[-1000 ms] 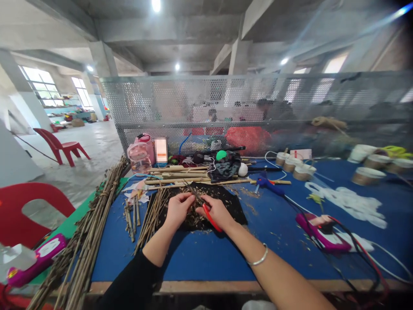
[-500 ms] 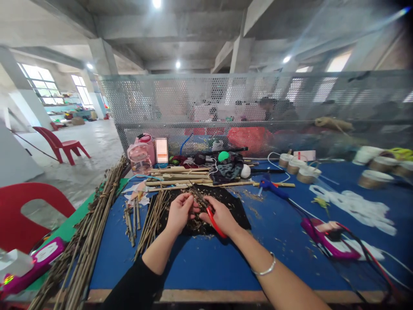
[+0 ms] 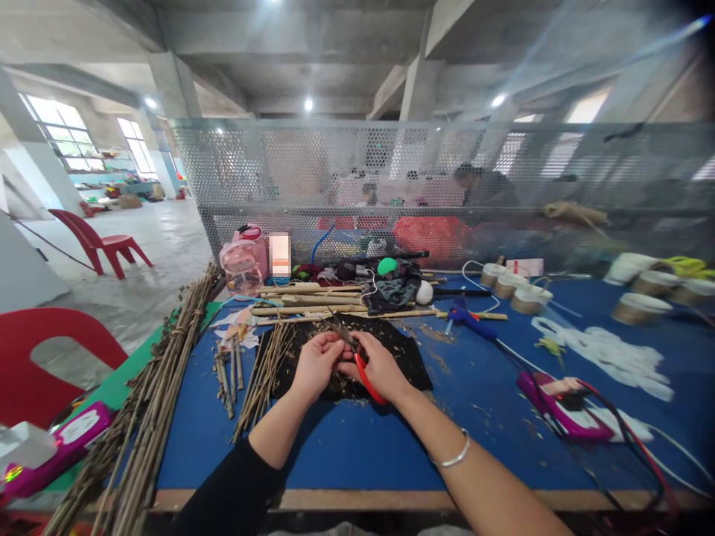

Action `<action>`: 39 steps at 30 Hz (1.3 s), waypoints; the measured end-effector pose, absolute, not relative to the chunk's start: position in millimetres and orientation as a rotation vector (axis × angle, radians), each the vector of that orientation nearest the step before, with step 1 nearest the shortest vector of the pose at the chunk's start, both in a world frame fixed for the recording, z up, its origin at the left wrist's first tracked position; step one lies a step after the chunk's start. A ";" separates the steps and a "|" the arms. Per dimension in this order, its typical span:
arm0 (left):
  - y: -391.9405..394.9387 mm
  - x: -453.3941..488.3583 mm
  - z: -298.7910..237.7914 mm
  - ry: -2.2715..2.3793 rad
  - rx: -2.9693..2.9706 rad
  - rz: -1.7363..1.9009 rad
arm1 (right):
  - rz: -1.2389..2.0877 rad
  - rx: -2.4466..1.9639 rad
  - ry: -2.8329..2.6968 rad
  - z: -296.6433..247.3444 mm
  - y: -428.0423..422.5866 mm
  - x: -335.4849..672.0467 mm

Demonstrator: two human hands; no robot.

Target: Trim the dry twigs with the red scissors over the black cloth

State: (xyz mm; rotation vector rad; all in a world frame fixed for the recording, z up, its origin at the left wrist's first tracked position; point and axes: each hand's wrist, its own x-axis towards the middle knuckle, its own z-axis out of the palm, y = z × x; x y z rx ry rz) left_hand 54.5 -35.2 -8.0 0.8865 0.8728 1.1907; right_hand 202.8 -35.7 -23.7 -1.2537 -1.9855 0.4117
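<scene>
My right hand (image 3: 380, 366) is closed round a pair of red-handled scissors (image 3: 367, 378), whose dark blades point up and away to the left. Close beside it, my left hand (image 3: 317, 363) has its fingertips pinched together near the blades; whatever sits in them is too small or too hidden to name. Both hands are above a black cloth (image 3: 410, 365) scattered with plant scraps. Thin brown twigs (image 3: 261, 387) lie along the cloth's left side, and a few short cut stick pieces (image 3: 224, 383) rest further left.
A long bundle of twigs (image 3: 161, 387) runs along the table's left side. Pale sticks (image 3: 313, 301) lie behind the cloth. To the right are a blue glue gun (image 3: 469, 320), a purple power strip (image 3: 564, 413) with cables, and white tubs (image 3: 530, 298). A perforated metal screen (image 3: 313, 171) stands behind.
My hands have come slightly closer together, and the left fingers have drawn in toward the scissors. The whole view has shifted a little. The scissors stay in my right hand.
</scene>
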 end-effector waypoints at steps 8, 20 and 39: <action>-38.0 53.7 -6.7 0.919 0.923 1.185 | 0.504 -1.220 -1.954 -19.0 -39.9 199.2; -33.8 51.2 -9.3 0.985 0.920 1.273 | 0.445 -1.258 -1.973 -15.6 -43.3 200.6; -34.5 49.9 -10.6 1.125 1.127 1.227 | 0.523 -1.213 -1.931 -15.7 -40.8 202.4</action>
